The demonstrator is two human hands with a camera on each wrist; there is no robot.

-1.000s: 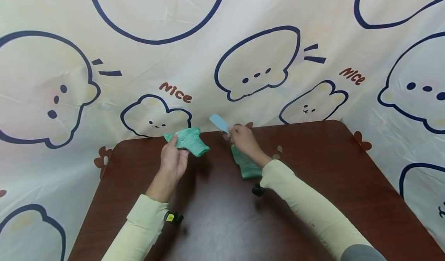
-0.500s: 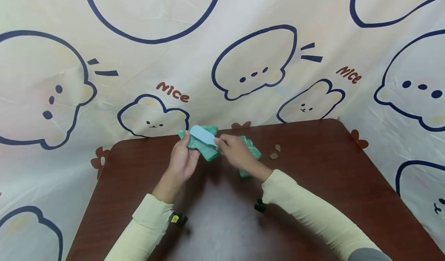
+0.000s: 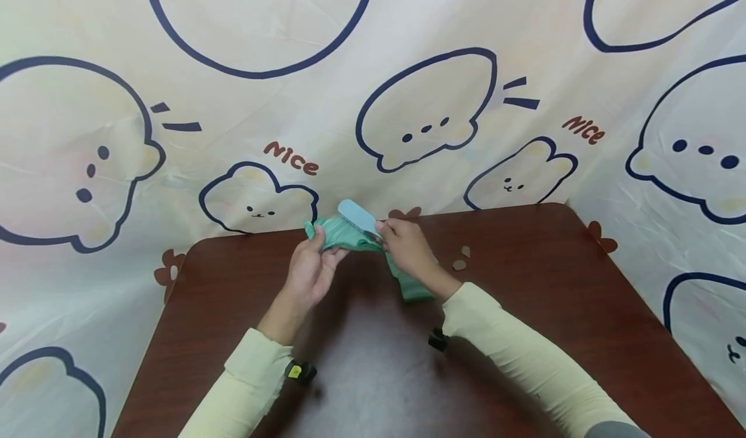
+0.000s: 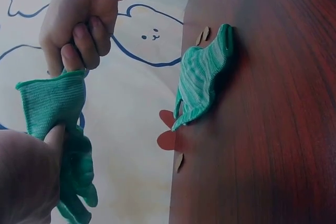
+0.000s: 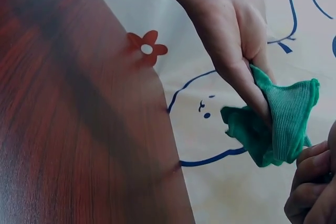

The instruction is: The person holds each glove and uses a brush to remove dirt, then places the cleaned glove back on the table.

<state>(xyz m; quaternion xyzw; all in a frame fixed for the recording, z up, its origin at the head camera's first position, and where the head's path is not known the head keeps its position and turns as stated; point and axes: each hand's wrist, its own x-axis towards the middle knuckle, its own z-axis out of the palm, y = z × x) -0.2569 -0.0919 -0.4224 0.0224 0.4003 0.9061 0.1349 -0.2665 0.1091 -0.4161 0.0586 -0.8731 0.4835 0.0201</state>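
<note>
My left hand (image 3: 309,266) grips a green knitted glove (image 3: 335,234), held up above the far part of the table. Its thumb presses on the glove near the ribbed cuff (image 4: 52,103), and the glove's fingers hang down in the left wrist view. With curled fingers, my right hand (image 3: 408,247) holds a light blue brush (image 3: 357,215), whose underside lies against or just over the glove. Neither wrist view shows the brush. Below my right hand, a second green glove (image 3: 414,286) lies on the table, partly covered in the head view.
Small brown leaf-shaped pieces (image 3: 459,265) lie on the dark wooden table (image 3: 233,282), right of the second glove. Another such piece (image 4: 179,161) is near the table's far edge. Behind the table hangs a white cloth (image 3: 431,185) with cartoon drawings.
My right hand brought the brush left onto the held glove, then drew it slightly back to the right. My left hand moved right with the glove. The glove's cuff side now sits higher.
</note>
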